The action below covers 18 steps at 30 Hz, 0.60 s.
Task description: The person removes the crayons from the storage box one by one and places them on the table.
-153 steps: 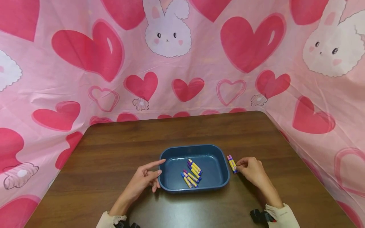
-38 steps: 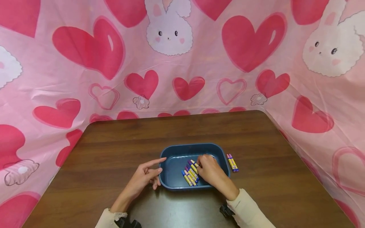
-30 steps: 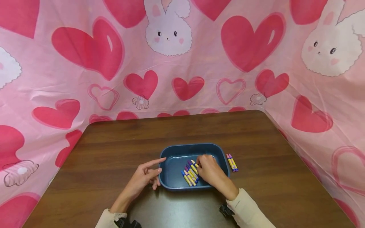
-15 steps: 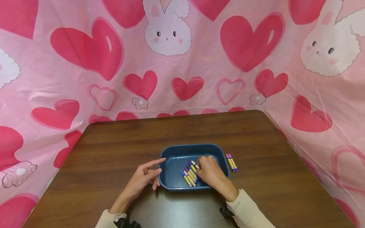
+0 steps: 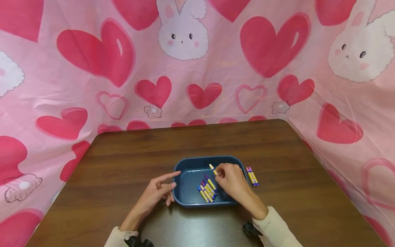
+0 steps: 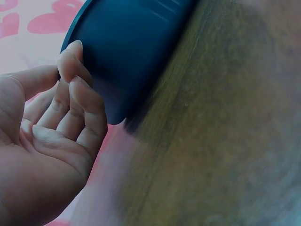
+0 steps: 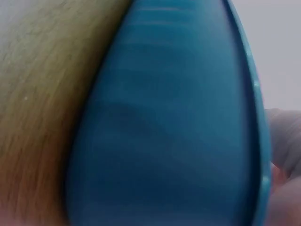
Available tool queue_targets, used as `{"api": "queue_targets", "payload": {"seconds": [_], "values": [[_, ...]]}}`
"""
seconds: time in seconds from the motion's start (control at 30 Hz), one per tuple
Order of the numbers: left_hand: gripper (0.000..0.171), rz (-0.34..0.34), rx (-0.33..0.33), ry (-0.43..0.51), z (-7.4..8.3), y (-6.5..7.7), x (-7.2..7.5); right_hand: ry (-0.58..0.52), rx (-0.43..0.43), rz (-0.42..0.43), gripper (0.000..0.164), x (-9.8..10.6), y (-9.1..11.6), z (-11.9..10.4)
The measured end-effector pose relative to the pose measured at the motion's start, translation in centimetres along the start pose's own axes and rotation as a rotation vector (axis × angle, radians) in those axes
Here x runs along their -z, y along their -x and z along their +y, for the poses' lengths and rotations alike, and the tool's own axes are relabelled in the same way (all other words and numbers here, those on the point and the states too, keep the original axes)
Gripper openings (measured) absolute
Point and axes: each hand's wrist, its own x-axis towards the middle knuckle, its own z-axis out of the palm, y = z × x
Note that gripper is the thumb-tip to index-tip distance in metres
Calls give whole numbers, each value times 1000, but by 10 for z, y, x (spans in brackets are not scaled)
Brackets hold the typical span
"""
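Note:
In the head view, my right hand [image 5: 232, 179] pinches a crayon [image 5: 213, 169] with a pale cream tip and yellow wrapper, held tilted above the blue tray [image 5: 192, 160]. Below it in the tray lie several crayons [image 5: 207, 190] side by side, with blue, purple and pale tips. My left hand [image 5: 158, 189] touches the tray's left rim with index finger and thumb extended; the left wrist view shows those fingertips at the tray [image 6: 127, 52]. The tray's outer wall [image 7: 164, 122] hides most of the right hand [image 7: 287, 160] in the right wrist view.
Two pink-tipped crayons [image 5: 252, 176] lie together just right of the tray. Everything stands on a brown wooden table [image 5: 139, 147]. A pink curtain [image 5: 225, 68] with hearts and rabbits surrounds its back and sides.
My right hand went from beside the pink crayons into the tray. The crayons there became more closely lined up. Just now it lifted the pale-tipped one; the left hand stayed put.

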Motion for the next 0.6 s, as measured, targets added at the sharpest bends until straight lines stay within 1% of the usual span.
{"api": "queue_targets", "payload": {"seconds": [0.13, 0.37, 0.6], "values": [[52, -1, 2, 4, 0, -1, 0, -17, 6, 19, 8, 5, 1, 2], [51, 2, -4, 9, -1, -1, 0, -33, 3, 16, 8, 14, 6, 9], [52, 4, -3, 11, -2, -2, 0, -13, -30, 54, 10, 37, 16, 17]]}}
